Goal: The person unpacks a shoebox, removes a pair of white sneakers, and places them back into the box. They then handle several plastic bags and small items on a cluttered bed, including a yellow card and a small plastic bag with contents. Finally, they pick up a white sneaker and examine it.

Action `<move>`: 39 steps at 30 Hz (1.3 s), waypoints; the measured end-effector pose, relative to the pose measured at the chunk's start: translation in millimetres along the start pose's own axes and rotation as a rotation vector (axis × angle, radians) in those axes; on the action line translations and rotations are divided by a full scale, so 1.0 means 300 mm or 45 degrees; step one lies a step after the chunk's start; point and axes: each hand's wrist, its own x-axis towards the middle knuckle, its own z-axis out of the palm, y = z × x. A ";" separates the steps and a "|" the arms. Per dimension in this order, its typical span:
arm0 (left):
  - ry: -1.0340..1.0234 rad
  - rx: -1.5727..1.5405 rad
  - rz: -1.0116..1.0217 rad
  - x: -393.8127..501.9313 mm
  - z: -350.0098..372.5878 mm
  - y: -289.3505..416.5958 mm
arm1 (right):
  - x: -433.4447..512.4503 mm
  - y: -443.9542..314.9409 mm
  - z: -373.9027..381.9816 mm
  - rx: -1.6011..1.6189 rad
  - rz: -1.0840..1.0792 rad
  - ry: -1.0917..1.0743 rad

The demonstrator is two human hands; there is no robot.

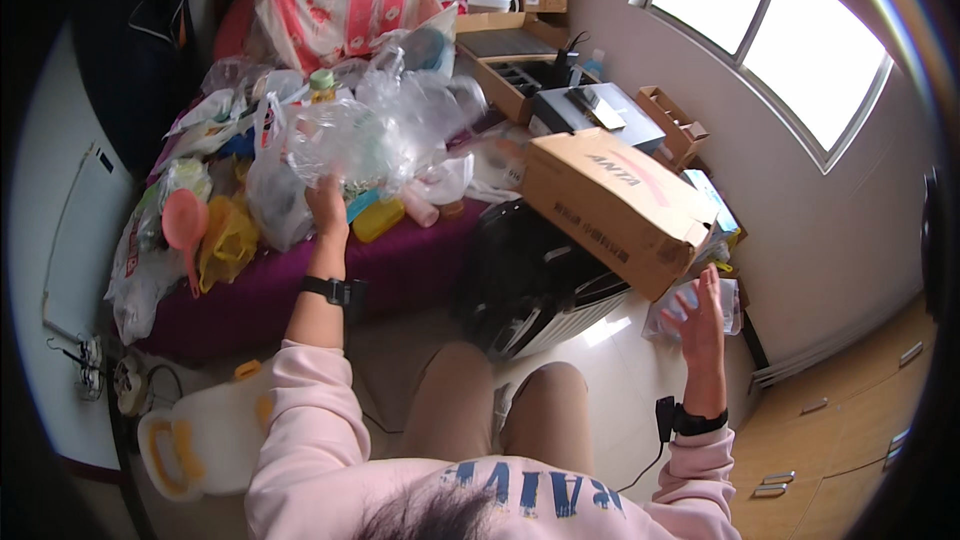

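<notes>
My left hand grips a clear plastic bag, spread and partly blurred over the clutter on a bed. Just left of it hangs a whitish carrier bag. A yellow packet and a pink cylinder lie by that wrist at the bed's edge. My right hand is raised with its fingers apart and holds nothing. It is nearest to the lower right corner of an Anta cardboard box, which rests tilted above a black suitcase. Behind the right fingers sits a clear plastic packet.
A pink ladle and a yellow bag lie on the purple bedspread. A white and orange plastic item stands on the floor at left. Wooden drawers line the right side. Open cartons stand beneath the window.
</notes>
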 end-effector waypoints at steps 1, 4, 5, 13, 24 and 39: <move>0.032 -0.140 -0.104 -0.018 -0.053 0.036 | -0.005 -0.013 0.021 -0.072 -0.104 0.036; 0.051 -0.385 -0.297 -0.072 -0.198 0.176 | -0.050 -0.055 0.116 -0.249 -0.512 0.175; 0.048 -0.446 -0.307 -0.094 -0.231 0.219 | -0.073 -0.064 0.157 -0.286 -0.712 0.242; -0.224 -0.975 -0.817 -0.389 -0.429 0.372 | -0.349 -0.134 0.393 -0.870 -1.619 0.190; -0.950 -0.171 -0.447 -0.953 -0.511 0.547 | -0.590 0.034 0.791 -1.123 -1.120 -1.716; -0.513 -1.241 -0.670 -0.992 -0.832 0.536 | -0.730 0.128 0.725 -0.770 -1.512 -1.226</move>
